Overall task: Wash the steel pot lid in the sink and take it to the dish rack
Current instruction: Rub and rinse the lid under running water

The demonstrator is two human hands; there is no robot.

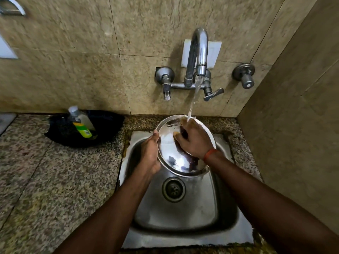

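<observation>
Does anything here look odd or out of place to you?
Mostly ordinary washing. The one oddity: a clear bottle with a green label lies tilted in a black tray on the counter left of the sink, not upright. Brown staining rings the sink's edge.

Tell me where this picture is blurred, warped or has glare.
Head view: wide-angle bending bows the wall tiles and counter edges; motion blur smears the upper left; glare and reflections on the steel lid held by the left hand, right hand on it; tap fairly sharp.
</observation>
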